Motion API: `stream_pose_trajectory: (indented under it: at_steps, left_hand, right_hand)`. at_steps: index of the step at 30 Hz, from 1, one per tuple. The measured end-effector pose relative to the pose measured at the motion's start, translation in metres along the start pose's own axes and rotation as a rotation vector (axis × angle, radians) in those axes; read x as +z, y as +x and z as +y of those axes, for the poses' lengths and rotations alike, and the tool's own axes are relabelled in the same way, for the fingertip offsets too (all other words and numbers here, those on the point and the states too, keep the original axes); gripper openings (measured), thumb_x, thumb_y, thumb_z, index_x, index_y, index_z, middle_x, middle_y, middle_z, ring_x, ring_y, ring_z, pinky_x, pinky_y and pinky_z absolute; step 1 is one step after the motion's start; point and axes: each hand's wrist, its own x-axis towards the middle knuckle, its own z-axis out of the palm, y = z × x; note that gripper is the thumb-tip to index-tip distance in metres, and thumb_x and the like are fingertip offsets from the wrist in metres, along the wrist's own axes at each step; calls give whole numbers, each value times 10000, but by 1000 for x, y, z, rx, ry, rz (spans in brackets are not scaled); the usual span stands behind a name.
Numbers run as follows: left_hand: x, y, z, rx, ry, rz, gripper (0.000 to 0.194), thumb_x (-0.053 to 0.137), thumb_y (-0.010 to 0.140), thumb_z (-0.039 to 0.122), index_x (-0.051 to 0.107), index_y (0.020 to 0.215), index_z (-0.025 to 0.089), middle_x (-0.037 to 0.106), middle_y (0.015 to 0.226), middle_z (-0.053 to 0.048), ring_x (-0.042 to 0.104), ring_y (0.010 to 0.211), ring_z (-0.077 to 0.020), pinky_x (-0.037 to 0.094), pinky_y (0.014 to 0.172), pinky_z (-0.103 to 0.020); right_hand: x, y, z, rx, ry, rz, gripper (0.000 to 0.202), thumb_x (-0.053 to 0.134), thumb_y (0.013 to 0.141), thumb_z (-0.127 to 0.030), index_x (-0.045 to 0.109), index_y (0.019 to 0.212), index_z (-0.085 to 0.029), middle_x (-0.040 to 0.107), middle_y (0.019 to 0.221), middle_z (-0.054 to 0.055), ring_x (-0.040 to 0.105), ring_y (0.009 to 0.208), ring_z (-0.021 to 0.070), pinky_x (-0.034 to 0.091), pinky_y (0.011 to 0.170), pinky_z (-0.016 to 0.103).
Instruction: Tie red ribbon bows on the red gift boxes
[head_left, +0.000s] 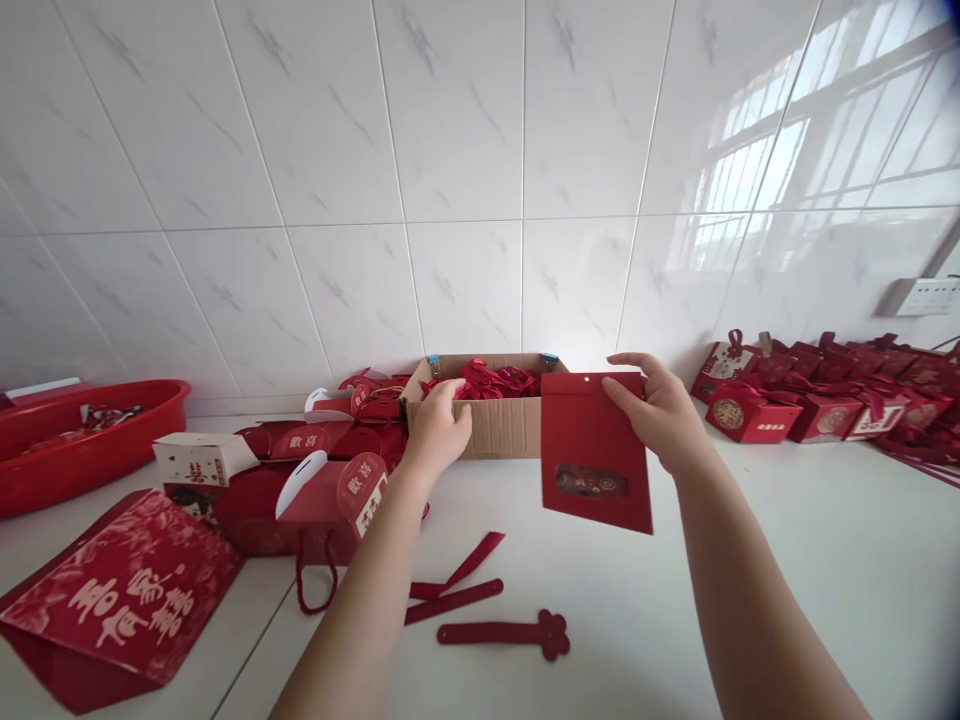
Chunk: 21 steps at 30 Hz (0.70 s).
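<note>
One cardboard box (pixel 506 430) stands by the tiled wall, with a heap of red ribbon (pixel 495 381) inside, its strands too tangled to count. One flat red packet (pixel 600 430) hangs in front of the box's right front corner. The packet's long axis is nearly upright: the end with one small hole points up, the end with one oval window points down, and the windowed face is toward the wearer. The right hand (pixel 656 415) pinches its upper right edge, thumb in front, forefinger reaching out above. The left hand (pixel 441 428) is at the box's left front corner, thumb and forefinger parted; I cannot tell whether its hidden fingers grip anything.

Nearer than the box lie one loose ribbon piece (pixel 476 562), one plain strip (pixel 459 601) and one flower-ended strip (pixel 502 634). Left of the box are overlapping open gift boxes (pixel 255 490), one big patterned carton (pixel 131 600) and one red tub (pixel 161 415). Right of it stand rows of ribboned boxes (pixel 761 420), too crowded to count.
</note>
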Motion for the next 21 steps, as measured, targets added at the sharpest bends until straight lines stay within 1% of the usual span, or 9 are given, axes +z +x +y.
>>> stream_pose_trajectory:
  at_steps: [2, 4, 5, 7, 10, 13, 17, 19, 21]
  left_hand:
    - [20, 4, -17, 5, 80, -18, 513, 430, 840, 133, 387, 1352, 120, 343, 1468, -144, 243, 1380, -266, 239, 1106, -471]
    - [35, 5, -27, 2, 144, -44, 589, 429, 819, 93, 329, 1395, 152, 257, 1514, -113, 140, 1409, -293, 180, 1094, -558]
    - [40, 5, -30, -2, 172, -54, 598, 426, 817, 89, 324, 1400, 174, 257, 1515, -99, 126, 1411, -302, 169, 1079, -591]
    - [45, 4, -31, -9, 221, -55, 549, 408, 828, 97, 388, 1366, 204, 344, 1478, -92, 184, 1394, -305, 164, 1058, -617]
    - [38, 5, -27, -19, 280, -35, 452, 381, 819, 81, 564, 1210, 217, 545, 1321, -92, 390, 1286, -283, 191, 1053, -579]
    - [24, 7, -21, -36, 317, -54, 442, 407, 750, 43, 668, 1063, 217, 668, 1136, -83, 537, 1129, -270, 262, 1033, -516]
    - [11, 8, -17, -93, 312, -123, 419, 430, 714, 58, 729, 960, 218, 718, 1017, -74, 613, 1006, -260, 420, 910, -377]
    - [9, 7, -17, -129, 294, -153, 411, 433, 707, 68, 742, 923, 231, 725, 1002, -58, 626, 981, -256, 459, 837, -338]
    - [7, 7, -18, -153, 275, -180, 397, 438, 696, 72, 754, 868, 241, 733, 972, -45, 634, 963, -254, 466, 818, -326]
  right_hand:
    - [-4, 4, 8, -3, -83, -59, 455, 596, 807, -412, 469, 1227, -293, 645, 786, 30, 643, 688, 227, 534, 526, 327]
    - [0, 8, 16, 24, -97, -166, 490, 598, 811, -369, 440, 1271, -309, 644, 795, 24, 646, 709, 222, 544, 558, 331]
    - [4, 9, 20, 51, -75, -214, 510, 599, 813, -348, 427, 1291, -313, 645, 806, 23, 649, 725, 218, 550, 582, 332]
    - [17, 12, 29, 129, 20, -304, 560, 602, 814, -313, 390, 1333, -319, 648, 848, 26, 655, 768, 211, 558, 636, 332]
    - [38, 14, 43, 256, 180, -398, 629, 603, 815, -274, 330, 1380, -312, 639, 910, 32, 660, 804, 197, 559, 685, 324]
    - [53, 14, 53, 319, 229, -454, 636, 594, 818, -243, 317, 1387, -298, 633, 902, 30, 666, 792, 184, 561, 701, 324]
    - [58, 14, 58, 347, 203, -504, 568, 617, 801, -239, 396, 1321, -290, 644, 911, 28, 663, 788, 182, 556, 694, 321]
    - [58, 14, 58, 365, 179, -513, 500, 629, 787, -238, 450, 1253, -267, 650, 950, 34, 658, 813, 181, 551, 701, 312]
    - [58, 14, 57, 393, 149, -523, 442, 641, 769, -231, 487, 1183, -242, 656, 965, 41, 655, 821, 183, 547, 700, 308]
